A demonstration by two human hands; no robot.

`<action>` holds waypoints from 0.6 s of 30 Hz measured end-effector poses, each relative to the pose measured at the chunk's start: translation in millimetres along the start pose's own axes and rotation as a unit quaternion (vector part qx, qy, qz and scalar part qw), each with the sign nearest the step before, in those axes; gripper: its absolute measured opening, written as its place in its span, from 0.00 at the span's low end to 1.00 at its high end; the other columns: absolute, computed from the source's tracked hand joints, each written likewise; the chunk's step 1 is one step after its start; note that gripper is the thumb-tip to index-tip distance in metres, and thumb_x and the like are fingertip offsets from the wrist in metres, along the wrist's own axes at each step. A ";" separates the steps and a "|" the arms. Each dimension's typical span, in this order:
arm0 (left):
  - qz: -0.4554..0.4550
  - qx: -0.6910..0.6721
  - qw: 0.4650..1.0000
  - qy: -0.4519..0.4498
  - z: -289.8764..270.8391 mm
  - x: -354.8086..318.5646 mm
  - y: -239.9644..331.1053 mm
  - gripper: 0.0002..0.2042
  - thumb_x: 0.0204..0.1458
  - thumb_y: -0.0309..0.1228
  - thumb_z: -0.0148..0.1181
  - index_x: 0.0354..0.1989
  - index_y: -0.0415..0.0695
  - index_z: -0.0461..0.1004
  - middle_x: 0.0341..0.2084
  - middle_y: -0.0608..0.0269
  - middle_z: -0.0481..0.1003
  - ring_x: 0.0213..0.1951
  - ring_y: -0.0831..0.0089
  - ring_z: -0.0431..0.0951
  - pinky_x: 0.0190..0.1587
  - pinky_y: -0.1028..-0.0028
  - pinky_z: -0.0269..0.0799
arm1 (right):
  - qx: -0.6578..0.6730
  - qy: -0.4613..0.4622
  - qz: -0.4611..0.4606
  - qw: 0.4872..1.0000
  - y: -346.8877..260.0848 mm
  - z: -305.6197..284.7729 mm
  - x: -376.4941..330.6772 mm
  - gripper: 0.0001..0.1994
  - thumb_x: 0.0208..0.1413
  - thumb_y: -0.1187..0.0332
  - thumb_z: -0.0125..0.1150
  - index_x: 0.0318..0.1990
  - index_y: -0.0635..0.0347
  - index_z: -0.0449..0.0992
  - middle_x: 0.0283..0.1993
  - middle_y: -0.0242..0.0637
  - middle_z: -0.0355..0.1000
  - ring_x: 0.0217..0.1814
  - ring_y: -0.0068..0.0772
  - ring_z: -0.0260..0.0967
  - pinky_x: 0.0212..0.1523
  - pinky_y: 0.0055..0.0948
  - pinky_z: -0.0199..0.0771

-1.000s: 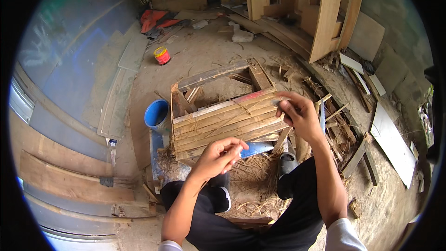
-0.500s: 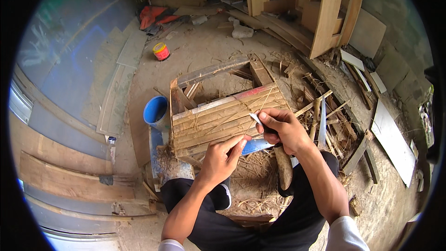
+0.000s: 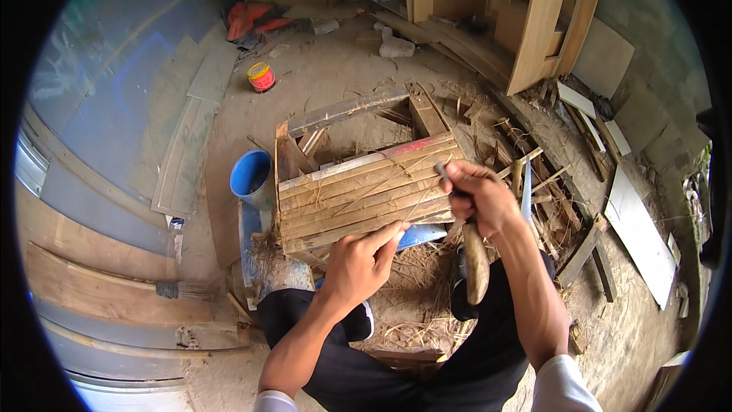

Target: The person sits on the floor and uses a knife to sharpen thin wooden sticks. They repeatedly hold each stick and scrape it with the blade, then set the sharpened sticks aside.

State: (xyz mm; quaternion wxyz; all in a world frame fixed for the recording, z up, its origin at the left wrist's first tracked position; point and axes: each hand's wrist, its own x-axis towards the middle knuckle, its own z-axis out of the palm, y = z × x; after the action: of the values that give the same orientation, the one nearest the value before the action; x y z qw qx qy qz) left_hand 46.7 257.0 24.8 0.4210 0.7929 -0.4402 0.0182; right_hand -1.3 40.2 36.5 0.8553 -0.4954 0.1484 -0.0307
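Observation:
My right hand (image 3: 484,197) is closed round a knife with a long, curved wooden handle (image 3: 476,267). The handle hangs below the fist, and a short piece of the grey blade (image 3: 441,172) shows by the thumb. Left of it, my left hand (image 3: 364,259) pinches a thin pale strip (image 3: 418,207), like split bamboo, which slants up toward the knife. Whether blade and strip touch I cannot tell. Both hands are over the near edge of a slatted wooden bench (image 3: 358,202) with loose thin strips lying on it.
A blue bucket (image 3: 252,174) stands left of the bench, and a red and yellow tub (image 3: 261,76) sits farther off. Scrap wood (image 3: 560,202) is heaped at the right near a white board (image 3: 642,233). Shavings (image 3: 415,320) litter the floor between my legs.
My right hand has moved slightly right with the knife, whose blade has turned and swung away from my left hand. My left hand stays nearly in place, still pinching the strip.

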 end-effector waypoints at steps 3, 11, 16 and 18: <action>-0.011 0.009 1.000 -0.010 -0.7 0.3 -0.4 0.09 0.56 0.24 0.55 0.42 0.35 0.76 0.34 0.55 0.80 0.31 0.63 0.82 0.32 0.71 0.76 | -0.060 -0.068 0.041 0.995 4.1 1.5 -1.5 0.12 0.64 0.64 0.50 0.29 0.58 0.72 0.21 0.25 0.62 0.15 0.14 0.49 0.16 0.17 0.47; -0.024 -0.027 0.999 -0.019 -1.6 -2.5 4.1 0.09 0.57 0.26 0.55 0.42 0.36 0.76 0.32 0.54 0.80 0.28 0.67 0.80 0.31 0.73 0.73 | -0.041 0.000 0.009 0.999 -15.8 1.9 -2.9 0.10 0.64 0.66 0.48 0.32 0.58 0.73 0.22 0.24 0.64 0.15 0.13 0.48 0.15 0.16 0.47; -0.048 -0.077 0.996 -0.011 0.2 0.4 2.3 0.09 0.58 0.27 0.54 0.42 0.37 0.77 0.28 0.56 0.79 0.23 0.74 0.73 0.29 0.75 0.70 | -0.160 -0.109 0.099 0.976 3.1 10.6 -7.1 0.11 0.62 0.65 0.53 0.29 0.60 0.74 0.21 0.27 0.66 0.15 0.15 0.50 0.15 0.18 0.47; -0.075 -0.096 0.992 -0.018 -2.3 1.1 2.2 0.09 0.58 0.28 0.54 0.41 0.37 0.77 0.25 0.57 0.78 0.22 0.77 0.70 0.28 0.76 0.68 | -0.188 0.016 0.080 0.979 3.3 5.5 -4.4 0.14 0.62 0.62 0.53 0.28 0.59 0.74 0.20 0.24 0.63 0.15 0.14 0.49 0.16 0.18 0.46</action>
State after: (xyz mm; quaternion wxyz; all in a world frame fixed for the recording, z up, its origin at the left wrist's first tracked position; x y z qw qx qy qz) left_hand 46.6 257.3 28.2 0.4875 0.7798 -0.3863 -0.0701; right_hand -4.3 47.4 37.1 0.7439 -0.6337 0.2042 0.0580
